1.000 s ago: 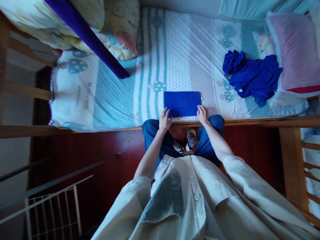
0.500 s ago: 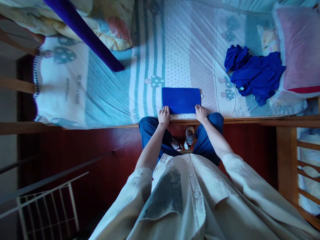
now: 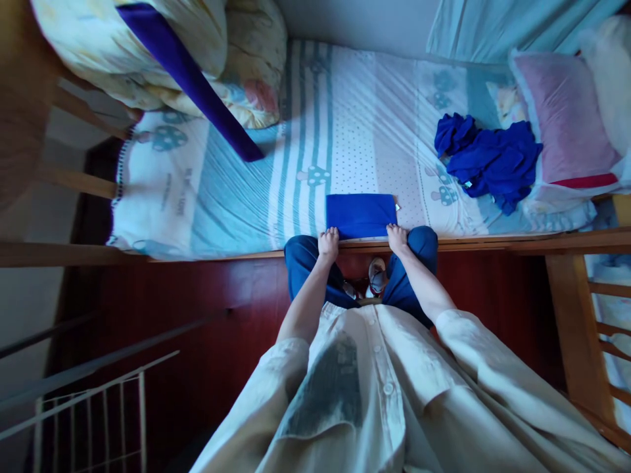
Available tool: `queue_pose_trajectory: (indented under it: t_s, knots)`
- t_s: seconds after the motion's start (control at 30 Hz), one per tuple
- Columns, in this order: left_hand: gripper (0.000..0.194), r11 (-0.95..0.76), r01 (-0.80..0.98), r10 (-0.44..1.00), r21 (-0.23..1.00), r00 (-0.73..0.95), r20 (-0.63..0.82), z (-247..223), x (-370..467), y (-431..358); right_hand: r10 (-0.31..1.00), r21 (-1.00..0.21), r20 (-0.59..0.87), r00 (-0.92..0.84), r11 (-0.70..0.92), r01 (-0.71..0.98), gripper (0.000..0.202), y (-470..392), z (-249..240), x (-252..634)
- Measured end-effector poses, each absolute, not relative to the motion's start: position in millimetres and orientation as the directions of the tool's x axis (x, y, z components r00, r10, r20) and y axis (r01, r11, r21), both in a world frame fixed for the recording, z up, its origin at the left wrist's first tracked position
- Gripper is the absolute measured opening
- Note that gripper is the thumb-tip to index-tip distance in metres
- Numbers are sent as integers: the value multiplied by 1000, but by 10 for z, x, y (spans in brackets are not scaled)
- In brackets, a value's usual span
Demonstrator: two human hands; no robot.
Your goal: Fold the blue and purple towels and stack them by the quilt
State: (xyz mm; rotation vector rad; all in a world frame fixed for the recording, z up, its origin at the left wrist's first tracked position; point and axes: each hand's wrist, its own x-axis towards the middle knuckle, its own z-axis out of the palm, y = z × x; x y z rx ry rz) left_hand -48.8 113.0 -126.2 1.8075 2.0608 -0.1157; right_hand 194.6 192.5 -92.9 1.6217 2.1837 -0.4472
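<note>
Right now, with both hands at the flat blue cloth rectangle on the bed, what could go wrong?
The flat blue cloth rectangle lies close to the brown wooden bed edge, so a pull toward the body might drag it over.

The bare left hand and bare right hand are at its two near corners only, so its far side could shift or crease if they move unevenly.

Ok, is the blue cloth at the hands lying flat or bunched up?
Flat: the blue cloth makes a smooth, straight-edged rectangle on the bed, left hand and right hand at its near corners.
</note>
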Motion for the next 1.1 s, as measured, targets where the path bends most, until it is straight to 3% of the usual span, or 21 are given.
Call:
queue_pose_trajectory:
  t_s: [0.23,0.43,0.6,0.87,1.1]
  knots:
    - [57,214,927,946,309,-118,-300,-1212,-501,1041,861,-132,-451,-237,198,971,47,1899,-959,2097]
    - [50,350,858,916,376,-230,-329,-1204,-651,1163,909,-429,-365,-200,27,903,50,2035,-1144,2295]
    - [51,438,687,899,580,-336,-281,-1227,-761,1324,956,-638,-275,-104,-100,763,42,2215,-1342,2298]
    - [28,659,412,731,629,-546,-409,-1343,-844,1535,944,-655,-316,96,-290,698,18,2404,-1565,2271]
    - [19,727,397,661,561,-627,-413,-1561,-896,1582,951,-688,-296,85,-274,672,17,2440,-1677,2262]
